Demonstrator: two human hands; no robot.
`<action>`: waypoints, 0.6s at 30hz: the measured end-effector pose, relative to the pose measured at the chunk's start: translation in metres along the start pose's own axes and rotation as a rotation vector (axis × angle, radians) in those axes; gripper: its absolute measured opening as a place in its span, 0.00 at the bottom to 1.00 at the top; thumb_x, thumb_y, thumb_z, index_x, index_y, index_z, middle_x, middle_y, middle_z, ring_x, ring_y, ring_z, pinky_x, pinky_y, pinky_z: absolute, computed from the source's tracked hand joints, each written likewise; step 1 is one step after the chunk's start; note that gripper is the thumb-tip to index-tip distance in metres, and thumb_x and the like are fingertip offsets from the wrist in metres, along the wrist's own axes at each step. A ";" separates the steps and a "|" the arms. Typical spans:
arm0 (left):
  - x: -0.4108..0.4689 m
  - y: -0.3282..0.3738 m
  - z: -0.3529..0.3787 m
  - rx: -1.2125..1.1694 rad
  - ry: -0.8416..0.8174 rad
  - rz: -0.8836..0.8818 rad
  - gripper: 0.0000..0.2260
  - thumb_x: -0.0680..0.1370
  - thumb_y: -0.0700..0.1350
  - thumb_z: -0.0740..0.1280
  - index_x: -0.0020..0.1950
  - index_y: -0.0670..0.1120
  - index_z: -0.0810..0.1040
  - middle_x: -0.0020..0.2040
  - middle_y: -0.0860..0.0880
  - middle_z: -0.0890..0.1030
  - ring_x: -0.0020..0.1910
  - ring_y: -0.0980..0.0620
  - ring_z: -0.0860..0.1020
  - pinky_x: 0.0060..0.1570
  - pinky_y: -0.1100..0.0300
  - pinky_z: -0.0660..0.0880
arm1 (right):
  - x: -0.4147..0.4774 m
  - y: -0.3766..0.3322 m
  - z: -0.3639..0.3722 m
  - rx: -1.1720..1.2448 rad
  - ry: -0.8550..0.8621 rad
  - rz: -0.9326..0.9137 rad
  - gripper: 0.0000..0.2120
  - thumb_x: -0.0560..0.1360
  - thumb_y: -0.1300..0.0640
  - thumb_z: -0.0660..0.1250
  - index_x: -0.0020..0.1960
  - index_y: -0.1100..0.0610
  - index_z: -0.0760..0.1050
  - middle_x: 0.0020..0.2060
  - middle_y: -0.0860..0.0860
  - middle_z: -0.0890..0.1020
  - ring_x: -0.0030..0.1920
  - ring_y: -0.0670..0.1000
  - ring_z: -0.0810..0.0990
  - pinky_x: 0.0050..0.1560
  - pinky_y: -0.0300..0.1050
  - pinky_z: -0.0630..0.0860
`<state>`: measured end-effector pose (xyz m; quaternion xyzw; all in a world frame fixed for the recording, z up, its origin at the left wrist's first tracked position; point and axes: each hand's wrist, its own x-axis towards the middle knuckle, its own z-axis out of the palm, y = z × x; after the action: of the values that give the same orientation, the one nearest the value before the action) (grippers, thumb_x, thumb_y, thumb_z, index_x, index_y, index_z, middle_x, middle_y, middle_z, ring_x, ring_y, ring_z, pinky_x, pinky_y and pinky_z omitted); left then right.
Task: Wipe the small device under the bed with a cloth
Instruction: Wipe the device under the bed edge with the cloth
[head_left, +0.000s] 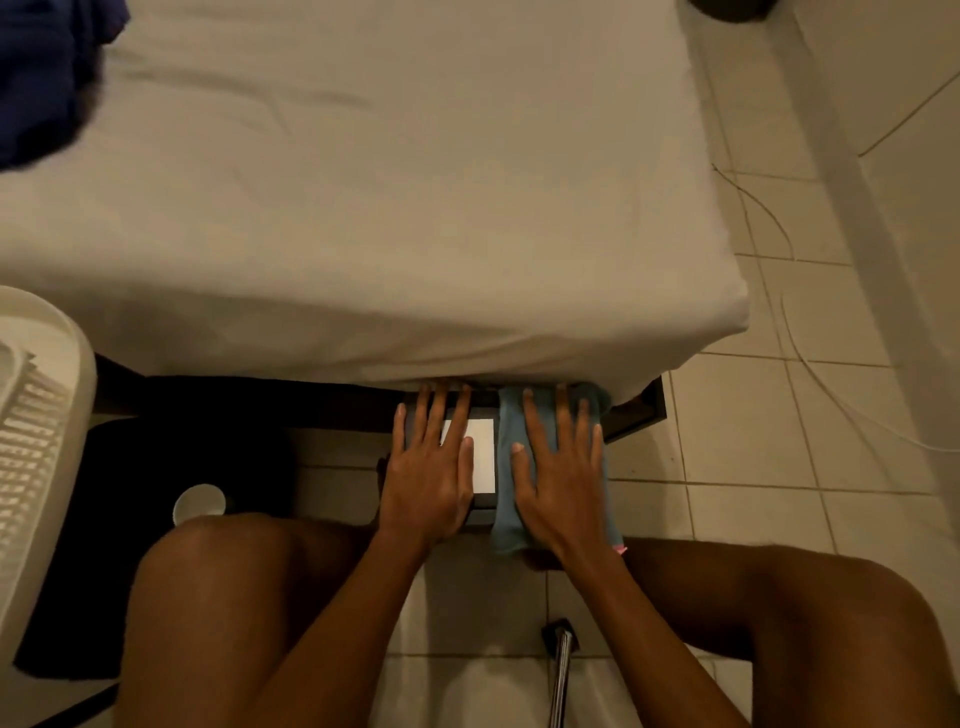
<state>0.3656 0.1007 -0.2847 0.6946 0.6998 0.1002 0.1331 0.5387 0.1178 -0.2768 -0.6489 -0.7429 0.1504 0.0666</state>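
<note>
1. Two bare hands lie flat, side by side, at the near edge of the white-sheeted bed (363, 208), just in front of its dark wooden frame (639, 410).
2. Your left hand (428, 483) rests palm down on the small flat dark device (483, 514). Its fingers are straight and slightly apart, and their tips reach the hanging sheet.
3. That device sits on the pale floor tiles (753, 441), its far end tucked below the bed's edge and its near end sticking out toward your knees.
4. Its top carries a white rectangular panel (483, 457), lying between your two thumbs. The panel is washed out, so you cannot read any writing or brand on it.
5. Your right hand (563, 483) presses flat on the light blue cloth (506, 519), fingers straight and spread, gripping nothing.
6. This cloth is draped over the device's right side. Its far end is bunched against the bed's edge and its near end hangs past the device.
7. Left of the bed's near corner stands a white plastic object with a slatted grille (36, 415). Beside it are a dark mat (156, 493) and a small white round cup (200, 503).
8. Dark blue fabric (41, 67) lies on the bed's far left.
9. Right of the bed, a thin pale cable (779, 234) trails across the tiles.
10. Near your knees, well in front of the bed, a shiny metal pole (561, 670) rises from the floor.
</note>
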 end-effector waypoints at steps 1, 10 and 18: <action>0.000 0.001 0.000 0.001 -0.001 -0.002 0.26 0.83 0.53 0.45 0.81 0.50 0.48 0.82 0.46 0.49 0.81 0.48 0.44 0.78 0.43 0.49 | 0.001 0.000 0.001 -0.002 -0.009 0.004 0.29 0.82 0.41 0.48 0.80 0.44 0.43 0.80 0.52 0.42 0.79 0.56 0.39 0.78 0.61 0.44; 0.000 -0.001 -0.001 0.009 0.000 -0.005 0.26 0.83 0.52 0.45 0.81 0.48 0.50 0.81 0.44 0.53 0.81 0.46 0.50 0.78 0.41 0.51 | -0.014 -0.021 0.007 0.020 -0.027 0.056 0.28 0.83 0.43 0.46 0.79 0.41 0.39 0.80 0.50 0.39 0.79 0.59 0.36 0.77 0.65 0.42; 0.001 -0.002 0.002 0.005 0.009 -0.016 0.26 0.83 0.53 0.46 0.81 0.50 0.49 0.81 0.45 0.53 0.81 0.47 0.50 0.78 0.43 0.49 | -0.042 -0.016 0.004 -0.001 -0.008 0.178 0.29 0.82 0.41 0.46 0.80 0.43 0.40 0.80 0.52 0.40 0.79 0.61 0.37 0.75 0.68 0.46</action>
<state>0.3645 0.1014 -0.2871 0.6891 0.7060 0.1003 0.1290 0.5282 0.0743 -0.2715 -0.7119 -0.6825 0.1580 0.0497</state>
